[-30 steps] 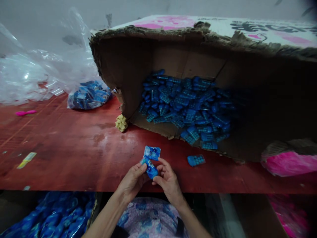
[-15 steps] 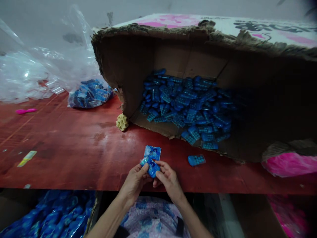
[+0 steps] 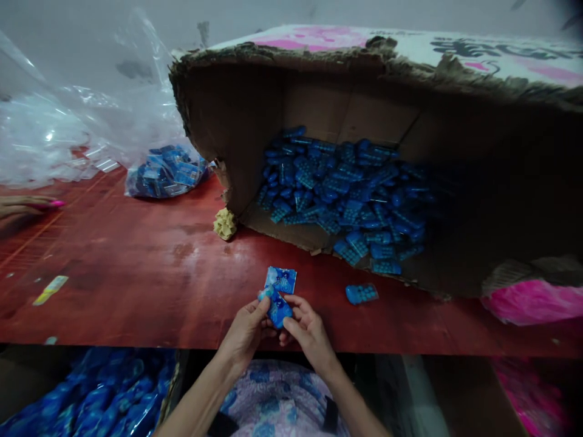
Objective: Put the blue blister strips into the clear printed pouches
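Between both hands is a small blue packet [image 3: 279, 311] with a printed front and a shiny clear wrap, held just above the table's front edge. My left hand [image 3: 248, 328] pinches its left side, thumb on top. The fingers of my right hand [image 3: 307, 325] close on its right side, thumb near the lower corner. Just beyond the packet lies a short stack of printed blue cards [image 3: 282, 279], flat on the table. To the right rests a single blue wrapped piece [image 3: 361, 294] with a dotted pattern.
A large torn cardboard box [image 3: 255, 224] lies on its side, holding many blue wrapped pieces [image 3: 337, 182]. Left stand a bag of blue cards [image 3: 166, 173] and clear plastic bags [image 3: 40, 139]. Another person's hand [image 3: 22, 205] touches a pink item [image 3: 57, 204]. A crumpled yellow lump [image 3: 225, 224] sits by the box.
Another person's hand has come in from the left onto the pink item. The packet in my hands has turned slightly, its printed face showing more; my hands stay nearly in place.
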`<state>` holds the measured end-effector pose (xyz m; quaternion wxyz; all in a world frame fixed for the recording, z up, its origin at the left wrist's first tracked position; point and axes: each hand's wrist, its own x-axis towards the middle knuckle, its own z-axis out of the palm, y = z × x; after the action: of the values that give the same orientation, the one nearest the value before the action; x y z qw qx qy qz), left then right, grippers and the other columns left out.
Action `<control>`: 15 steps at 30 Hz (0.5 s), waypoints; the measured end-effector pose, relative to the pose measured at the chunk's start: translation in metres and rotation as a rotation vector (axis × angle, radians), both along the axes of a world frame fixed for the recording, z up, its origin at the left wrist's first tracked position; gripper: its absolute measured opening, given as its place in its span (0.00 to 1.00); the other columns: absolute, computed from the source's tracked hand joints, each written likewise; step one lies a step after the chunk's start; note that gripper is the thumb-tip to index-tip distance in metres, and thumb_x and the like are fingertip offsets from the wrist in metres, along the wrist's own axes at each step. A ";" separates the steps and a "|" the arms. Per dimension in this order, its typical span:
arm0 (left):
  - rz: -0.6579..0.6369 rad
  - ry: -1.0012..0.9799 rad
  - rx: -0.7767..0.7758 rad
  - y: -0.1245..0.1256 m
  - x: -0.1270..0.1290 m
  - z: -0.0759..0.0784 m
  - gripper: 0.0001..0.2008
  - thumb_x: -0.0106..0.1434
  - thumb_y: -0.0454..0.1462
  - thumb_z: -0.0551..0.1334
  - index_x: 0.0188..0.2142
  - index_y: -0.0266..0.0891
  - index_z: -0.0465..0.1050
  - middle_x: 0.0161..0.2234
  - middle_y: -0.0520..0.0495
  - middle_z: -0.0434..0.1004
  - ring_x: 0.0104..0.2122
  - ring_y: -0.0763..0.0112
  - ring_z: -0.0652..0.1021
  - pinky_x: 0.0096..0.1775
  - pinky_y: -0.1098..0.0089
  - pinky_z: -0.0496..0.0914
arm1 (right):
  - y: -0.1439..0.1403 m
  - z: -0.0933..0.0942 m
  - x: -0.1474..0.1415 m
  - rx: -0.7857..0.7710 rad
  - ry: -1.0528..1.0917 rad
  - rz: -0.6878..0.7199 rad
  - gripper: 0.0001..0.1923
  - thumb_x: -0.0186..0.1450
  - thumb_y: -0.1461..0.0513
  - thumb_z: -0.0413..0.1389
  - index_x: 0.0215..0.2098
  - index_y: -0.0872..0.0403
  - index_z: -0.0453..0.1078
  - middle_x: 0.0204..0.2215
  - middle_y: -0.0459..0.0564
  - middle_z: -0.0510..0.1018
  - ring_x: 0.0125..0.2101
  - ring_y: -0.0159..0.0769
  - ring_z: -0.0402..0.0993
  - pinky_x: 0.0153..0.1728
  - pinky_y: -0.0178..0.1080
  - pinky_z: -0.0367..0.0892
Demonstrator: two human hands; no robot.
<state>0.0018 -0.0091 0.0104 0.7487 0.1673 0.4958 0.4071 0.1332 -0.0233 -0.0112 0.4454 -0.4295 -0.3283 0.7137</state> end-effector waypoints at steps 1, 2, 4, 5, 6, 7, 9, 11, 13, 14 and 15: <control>0.027 0.056 0.001 0.001 -0.002 -0.001 0.15 0.49 0.46 0.64 0.26 0.34 0.72 0.19 0.48 0.74 0.19 0.73 0.72 0.24 0.71 0.66 | 0.000 0.002 0.000 0.001 -0.019 -0.001 0.18 0.56 0.59 0.57 0.44 0.53 0.63 0.25 0.42 0.73 0.17 0.24 0.67 0.20 0.30 0.66; 0.060 0.115 0.009 0.002 -0.004 -0.001 0.15 0.47 0.45 0.65 0.27 0.34 0.72 0.19 0.49 0.74 0.19 0.73 0.72 0.24 0.72 0.67 | 0.000 0.003 0.000 0.006 -0.034 -0.006 0.18 0.56 0.60 0.57 0.44 0.53 0.63 0.25 0.42 0.73 0.17 0.24 0.67 0.20 0.30 0.66; 0.123 0.212 0.030 0.004 -0.006 -0.001 0.15 0.45 0.43 0.67 0.30 0.35 0.74 0.22 0.50 0.75 0.20 0.73 0.73 0.26 0.72 0.67 | -0.001 0.005 0.000 0.018 -0.052 -0.017 0.18 0.55 0.60 0.57 0.43 0.52 0.63 0.26 0.42 0.73 0.18 0.24 0.66 0.20 0.29 0.65; 0.149 0.246 0.044 0.005 -0.006 -0.001 0.16 0.44 0.42 0.67 0.32 0.36 0.74 0.24 0.50 0.76 0.22 0.73 0.74 0.26 0.72 0.68 | -0.001 0.005 0.000 0.020 -0.060 -0.017 0.17 0.55 0.60 0.57 0.43 0.52 0.62 0.26 0.42 0.73 0.17 0.23 0.66 0.20 0.29 0.65; 0.171 0.275 0.060 0.006 -0.006 -0.001 0.16 0.44 0.41 0.68 0.33 0.36 0.74 0.25 0.50 0.77 0.23 0.73 0.74 0.27 0.72 0.68 | -0.002 0.005 -0.001 0.015 -0.064 -0.016 0.17 0.56 0.60 0.57 0.43 0.52 0.62 0.26 0.42 0.73 0.17 0.23 0.66 0.20 0.29 0.65; 0.186 0.300 0.079 0.006 -0.005 -0.001 0.16 0.44 0.41 0.68 0.33 0.37 0.75 0.26 0.50 0.77 0.24 0.73 0.74 0.28 0.72 0.68 | -0.003 0.004 -0.001 0.005 -0.062 -0.013 0.18 0.56 0.60 0.57 0.44 0.52 0.62 0.27 0.42 0.73 0.17 0.23 0.66 0.19 0.29 0.65; 0.196 0.355 0.118 0.006 -0.006 -0.003 0.13 0.45 0.41 0.67 0.30 0.36 0.75 0.26 0.50 0.77 0.24 0.72 0.74 0.30 0.72 0.69 | -0.004 0.003 -0.002 -0.013 -0.047 -0.006 0.18 0.57 0.58 0.56 0.45 0.51 0.60 0.28 0.43 0.72 0.18 0.24 0.66 0.18 0.29 0.66; 0.196 0.409 0.153 0.005 -0.007 -0.006 0.12 0.47 0.42 0.66 0.27 0.35 0.75 0.25 0.49 0.76 0.25 0.72 0.73 0.31 0.72 0.68 | -0.005 0.002 -0.003 -0.013 -0.041 0.003 0.19 0.58 0.58 0.55 0.47 0.50 0.59 0.29 0.43 0.72 0.20 0.25 0.68 0.17 0.29 0.66; 0.211 0.443 0.179 0.004 -0.009 -0.009 0.11 0.47 0.42 0.65 0.25 0.35 0.74 0.22 0.50 0.75 0.24 0.73 0.73 0.30 0.72 0.68 | -0.006 0.001 -0.004 0.002 -0.049 0.010 0.18 0.59 0.58 0.54 0.47 0.50 0.60 0.29 0.43 0.71 0.20 0.26 0.68 0.17 0.28 0.66; 0.223 0.447 0.190 0.004 -0.009 -0.009 0.11 0.48 0.42 0.65 0.24 0.35 0.73 0.22 0.51 0.74 0.23 0.73 0.72 0.29 0.73 0.68 | -0.006 0.000 -0.004 0.005 -0.054 0.010 0.18 0.59 0.58 0.54 0.47 0.50 0.60 0.29 0.43 0.71 0.20 0.26 0.68 0.17 0.28 0.67; 0.236 0.437 0.199 0.004 -0.009 -0.010 0.11 0.48 0.42 0.65 0.23 0.35 0.72 0.21 0.52 0.73 0.23 0.74 0.72 0.29 0.73 0.68 | -0.005 0.000 -0.005 0.004 -0.059 0.011 0.17 0.59 0.58 0.54 0.46 0.50 0.60 0.28 0.43 0.72 0.20 0.26 0.68 0.17 0.28 0.67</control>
<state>-0.0077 -0.0051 0.0005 0.5510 0.2650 0.6194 0.4925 0.1286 -0.0285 -0.0116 0.4324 -0.4478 -0.3452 0.7024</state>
